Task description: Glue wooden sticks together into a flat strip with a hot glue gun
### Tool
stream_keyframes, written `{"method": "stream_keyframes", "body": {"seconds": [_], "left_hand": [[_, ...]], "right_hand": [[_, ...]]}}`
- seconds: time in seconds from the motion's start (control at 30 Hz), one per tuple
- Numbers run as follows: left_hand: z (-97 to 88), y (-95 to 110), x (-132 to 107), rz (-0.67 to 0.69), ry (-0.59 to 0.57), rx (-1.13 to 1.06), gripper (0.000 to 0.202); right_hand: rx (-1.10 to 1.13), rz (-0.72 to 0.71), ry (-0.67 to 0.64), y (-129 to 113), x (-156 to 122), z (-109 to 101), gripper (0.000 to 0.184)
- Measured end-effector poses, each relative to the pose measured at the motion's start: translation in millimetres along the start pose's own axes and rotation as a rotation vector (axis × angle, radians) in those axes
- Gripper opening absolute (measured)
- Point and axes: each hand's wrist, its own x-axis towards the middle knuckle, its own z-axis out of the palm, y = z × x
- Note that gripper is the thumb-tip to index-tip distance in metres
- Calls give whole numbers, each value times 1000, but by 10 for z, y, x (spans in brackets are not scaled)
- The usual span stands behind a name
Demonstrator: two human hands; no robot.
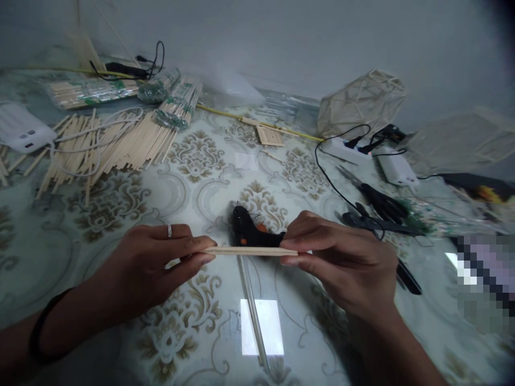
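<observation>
My left hand point(155, 262) and my right hand point(341, 262) each pinch one end of thin wooden sticks point(249, 251) held level above the table. The fingers of both hands are closed on the stick ends. A ring shows on my left hand, and a dark band on its wrist. Just behind the sticks lies a black and orange glue gun point(249, 231). A clear glue stick point(253, 311) runs from it toward me on the patterned tablecloth point(193, 161).
Piles of wooden sticks point(120, 142) and bagged bundles point(88, 92) lie at the back left. Black scissors point(378, 202), pliers, a power strip point(350, 150) with cables and white adapters sit at the right. Stick-built frames point(362, 102) stand against the wall.
</observation>
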Motion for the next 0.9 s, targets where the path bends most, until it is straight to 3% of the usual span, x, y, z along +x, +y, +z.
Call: {"method": "stream_keyframes", "body": {"seconds": [0.37,0.53,0.67,0.77,0.9], "left_hand": [[-17,12,6,-32,15,-36,17],[-27,-67,67,-110,37,-43,21],[-35,-95,91,-205,19,-69,21],[-33,-76,101,-248,1,-78,21],[-35,-43,122,-277,11,-68,24]], "right_hand": [[-44,-18,36,21,-49,44,26],[-177,207,20,177,-74,-61,66],[-424,321,-194,315,-68,-189,43],[-464,367,-354,347,-72,-193,41],[-506,403,-422,347,-81,-128,35]]}}
